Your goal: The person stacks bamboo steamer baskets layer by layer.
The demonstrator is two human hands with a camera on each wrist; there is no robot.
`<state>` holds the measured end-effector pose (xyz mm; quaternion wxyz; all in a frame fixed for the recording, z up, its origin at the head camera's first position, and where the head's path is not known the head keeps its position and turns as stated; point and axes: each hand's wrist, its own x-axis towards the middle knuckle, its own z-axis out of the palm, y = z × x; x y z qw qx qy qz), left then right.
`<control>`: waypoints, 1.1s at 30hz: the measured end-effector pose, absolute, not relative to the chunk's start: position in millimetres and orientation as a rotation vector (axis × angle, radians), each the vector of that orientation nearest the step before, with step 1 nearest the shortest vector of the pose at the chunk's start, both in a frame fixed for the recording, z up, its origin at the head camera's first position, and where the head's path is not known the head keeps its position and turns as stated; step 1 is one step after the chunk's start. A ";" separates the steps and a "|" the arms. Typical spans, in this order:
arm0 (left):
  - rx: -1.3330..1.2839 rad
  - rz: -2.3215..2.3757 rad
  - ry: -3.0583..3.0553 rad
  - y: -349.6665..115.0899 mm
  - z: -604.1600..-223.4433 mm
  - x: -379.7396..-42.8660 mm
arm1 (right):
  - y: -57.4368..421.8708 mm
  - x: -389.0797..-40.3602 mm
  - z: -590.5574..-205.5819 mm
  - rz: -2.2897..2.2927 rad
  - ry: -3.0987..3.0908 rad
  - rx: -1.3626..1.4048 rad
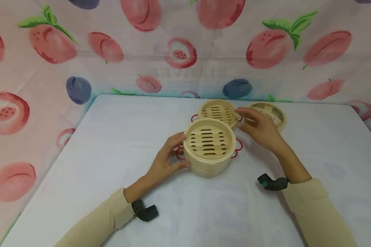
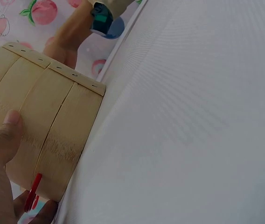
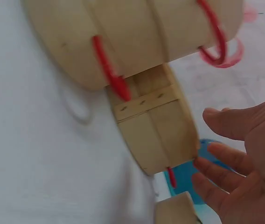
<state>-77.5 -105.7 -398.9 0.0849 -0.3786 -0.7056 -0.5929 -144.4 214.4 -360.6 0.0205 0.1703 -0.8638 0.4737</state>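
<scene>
Table [image 1: 136, 137], white-surfaced, fills the middle and lower part of the head view and supports the bamboo parts. The front steamer stack [image 1: 208, 147] stands upright just below the frame's centre, its slatted floor visible from above; two tiers are seated one on the other. The rear basket [image 1: 217, 113], with its own slatted floor, stands just behind it, above centre. A round bamboo piece [image 1: 278, 115], apparently a lid, lies right of the basket, partly hidden by my right hand [image 1: 259, 128].

My left hand [image 1: 170, 154] grips the stack's left side: thumb pressed on the near wall, fingers curved around the handle area. My right hand is at the rear basket's right rim, its fingers spread and relaxed, gripping nothing; I cannot tell whether a fingertip touches the rim.

Red handles [image 1: 242, 144] project from both sides of the stack.

In my judgement, correct handling requires light, even pressure from the left thumb and fingers, so that the tiers stay aligned. Grasp any basket by its rigid wall; the handles look thin. Any lift should be vertical and level, avoiding contact with the stack's rim.
</scene>
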 end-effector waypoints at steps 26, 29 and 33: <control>-1.158 -1.753 -2.103 -105.1 -396.7 -78.4 | 210.9 -149.5 -389.1 1.196 -2.681 0.624; -1.154 -1.745 -2.105 -105.5 -398.2 -79.6 | 210.9 -150.1 -389.6 1.213 -2.675 0.631; -1.145 -1.750 -2.107 -105.8 -399.7 -79.5 | 210.9 -151.4 -392.5 1.162 -2.657 0.642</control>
